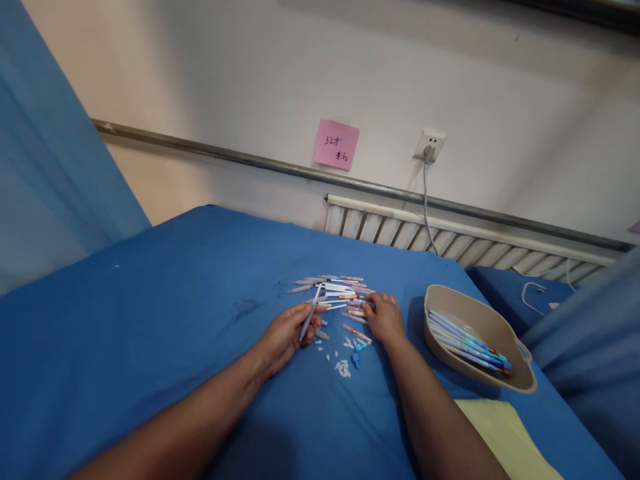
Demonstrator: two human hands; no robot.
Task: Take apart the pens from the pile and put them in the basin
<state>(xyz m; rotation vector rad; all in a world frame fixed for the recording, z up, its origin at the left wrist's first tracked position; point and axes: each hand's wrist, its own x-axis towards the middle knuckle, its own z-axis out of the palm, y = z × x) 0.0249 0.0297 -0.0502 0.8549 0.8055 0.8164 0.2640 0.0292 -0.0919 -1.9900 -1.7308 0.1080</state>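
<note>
My left hand (286,337) is closed on a slim pen (308,321), which it holds tilted with its pale end up. At the right side of a loose spread of pens and pen parts (333,288), my right hand (387,320) has thumb and fingers closed around the end of a pen barrel. Its fingers partly hide what they grip. A patterned barrel (357,333) lies just below the spread. Closer to me are small white pieces (343,369) and a few blue pieces (355,361), too small to name surely.
A beige basket (480,298) on the right holds several blue and white pens (465,343). Yellow cloth or paper (505,433) lies in front of it. Blue fabric (175,320) covers the table. Behind stand a radiator (385,230) and a wall socket (429,145) with a plugged-in cable.
</note>
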